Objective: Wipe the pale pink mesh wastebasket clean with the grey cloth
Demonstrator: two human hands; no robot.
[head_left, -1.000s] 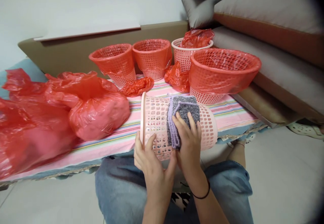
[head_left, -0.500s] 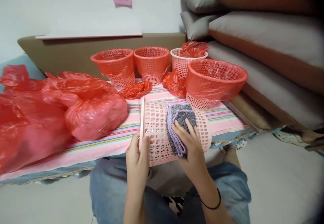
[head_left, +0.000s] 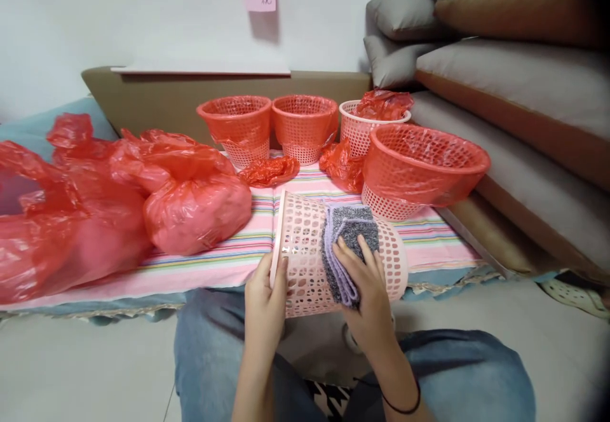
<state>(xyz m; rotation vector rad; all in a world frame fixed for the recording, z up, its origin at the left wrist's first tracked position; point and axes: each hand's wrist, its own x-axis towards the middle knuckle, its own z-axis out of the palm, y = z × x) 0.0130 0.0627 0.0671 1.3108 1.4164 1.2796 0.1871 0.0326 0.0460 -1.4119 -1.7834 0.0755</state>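
A pink perforated plastic basket (head_left: 302,250) lies on its side above my lap, its rim to the left and its base to the right. My left hand (head_left: 267,288) grips that rim, thumb outside and fingers partly hidden within. Pressed against the basket's side is a folded grey cloth (head_left: 355,231) with lilac edges. My right hand (head_left: 366,288) holds the cloth there, fingers curled over it. Behind stands a basket lined with a red bag (head_left: 424,161), close to the held basket's base.
Two more red-lined baskets (head_left: 236,123) and a pink basket (head_left: 352,126) with a crumpled red bag stand at the back. Full red bags (head_left: 200,206) lie left on the striped cloth (head_left: 257,244). Grey cushions (head_left: 515,85) are stacked at the right.
The camera view has turned left, so the scene sits further right. My hands keep their hold on basket and cloth, with little visible shift between them.
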